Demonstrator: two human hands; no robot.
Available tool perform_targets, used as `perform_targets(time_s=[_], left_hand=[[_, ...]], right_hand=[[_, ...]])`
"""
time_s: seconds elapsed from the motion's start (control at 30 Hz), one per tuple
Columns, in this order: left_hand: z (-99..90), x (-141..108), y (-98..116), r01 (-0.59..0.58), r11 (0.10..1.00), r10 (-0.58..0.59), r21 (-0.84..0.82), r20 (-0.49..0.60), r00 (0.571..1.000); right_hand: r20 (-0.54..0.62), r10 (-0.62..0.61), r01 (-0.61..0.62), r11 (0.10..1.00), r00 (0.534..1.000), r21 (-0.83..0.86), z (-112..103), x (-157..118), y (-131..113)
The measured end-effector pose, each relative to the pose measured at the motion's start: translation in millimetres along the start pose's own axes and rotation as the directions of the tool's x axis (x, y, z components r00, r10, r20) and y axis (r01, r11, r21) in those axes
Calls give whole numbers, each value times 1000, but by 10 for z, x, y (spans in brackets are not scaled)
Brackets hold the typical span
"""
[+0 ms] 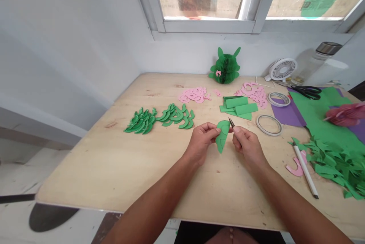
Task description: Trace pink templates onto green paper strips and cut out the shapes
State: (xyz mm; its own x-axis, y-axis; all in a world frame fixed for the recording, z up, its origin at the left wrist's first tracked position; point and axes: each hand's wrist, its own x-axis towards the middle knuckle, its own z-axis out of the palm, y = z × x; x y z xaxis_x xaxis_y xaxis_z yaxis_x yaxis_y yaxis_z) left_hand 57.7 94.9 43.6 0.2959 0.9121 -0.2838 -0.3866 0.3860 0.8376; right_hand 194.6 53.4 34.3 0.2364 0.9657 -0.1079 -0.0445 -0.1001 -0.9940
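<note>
Head view: two hands (200, 142) hold one green piece (223, 134), one dark tool (231, 122).

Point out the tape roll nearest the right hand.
The front roll, just beyond the right hand; the back roll lies farther off, closer to the fan.

Small papercraft workspace; home room or small workshop, can't tell which. Plain wooden table (94, 168) against white wall (71, 27), under window (208, 26) with covered panes. Craft signs: green cutouts (142, 121), pink cutouts (194, 95), scrap heap (339, 168), coloured sheets (313, 109), tape rolls (269, 133), pen (305, 171), honeycomb paper figure (226, 70). Small fan (283, 70) and bottle (312, 63) suggest a personal desk.
</note>
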Motion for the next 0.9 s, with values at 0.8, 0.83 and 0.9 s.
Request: perform_targets(time_s=[0.8, 0.83, 0.9], left_hand=[[-38, 26, -74, -67, 983, 59, 172, 49, 997], [-41, 25, -68, -59, 984, 51, 170, 54, 997], [-51, 25, -51, -48, 984, 37, 171, 65, 997]], right_hand=[[-33, 36, -38, 996, 999, -76, 8, 10, -24], [-38, 41, -43, 997, 998, -69, 7, 14, -16], [-36, 47, -49, 997, 998, -52, 4, 22, 3]])
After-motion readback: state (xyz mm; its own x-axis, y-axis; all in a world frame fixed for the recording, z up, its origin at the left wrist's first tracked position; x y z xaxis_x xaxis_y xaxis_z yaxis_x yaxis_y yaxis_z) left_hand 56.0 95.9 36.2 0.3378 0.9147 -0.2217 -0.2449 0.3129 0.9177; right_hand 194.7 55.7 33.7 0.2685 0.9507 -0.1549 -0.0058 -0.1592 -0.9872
